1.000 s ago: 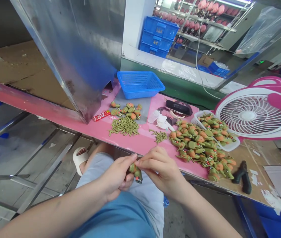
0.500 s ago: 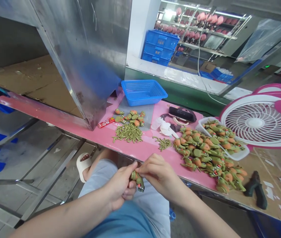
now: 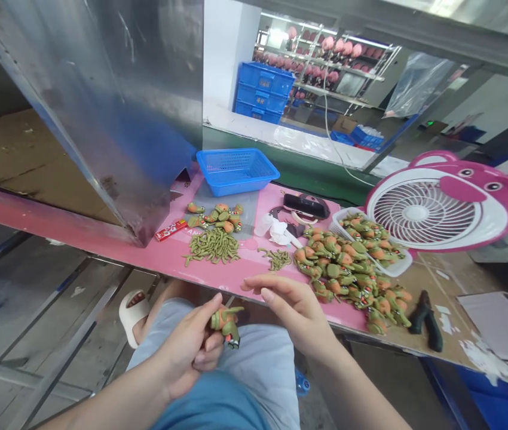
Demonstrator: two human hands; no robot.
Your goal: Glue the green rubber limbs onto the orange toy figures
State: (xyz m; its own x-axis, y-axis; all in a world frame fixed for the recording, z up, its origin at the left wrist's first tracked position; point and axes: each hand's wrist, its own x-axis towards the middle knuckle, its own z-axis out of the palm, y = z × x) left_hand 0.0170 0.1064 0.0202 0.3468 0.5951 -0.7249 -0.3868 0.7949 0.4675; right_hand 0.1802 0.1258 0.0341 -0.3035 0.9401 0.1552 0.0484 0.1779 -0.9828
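My left hand (image 3: 193,346) is closed around a small green-and-orange toy figurine (image 3: 226,322), held over my lap with a thin green piece sticking out from it. To its right, my right hand (image 3: 296,307) is apart from the figurine, fingers stretched and spread, holding nothing I can see. Just beyond it on the pink table (image 3: 171,260) lies a small heap of thin green pieces (image 3: 277,259). A larger heap of curved green pieces (image 3: 213,246) is further left, with several figurines (image 3: 221,216) behind it. A big pile of similar figurines (image 3: 343,263) lies on the right.
A blue basket (image 3: 238,185) stands at the back. A white basket (image 3: 404,267) holds figurines beside a pink fan (image 3: 415,213). Black-handled pliers (image 3: 425,319) lie at the right. White tissue (image 3: 281,232) and a red packet (image 3: 171,230) lie on the table. A metal housing (image 3: 146,119) rises at left.
My right hand has let go of the figurine, opened and moved away toward the table. My left hand still holds the figurine, now turned so its thin green piece shows. The view has shifted right.
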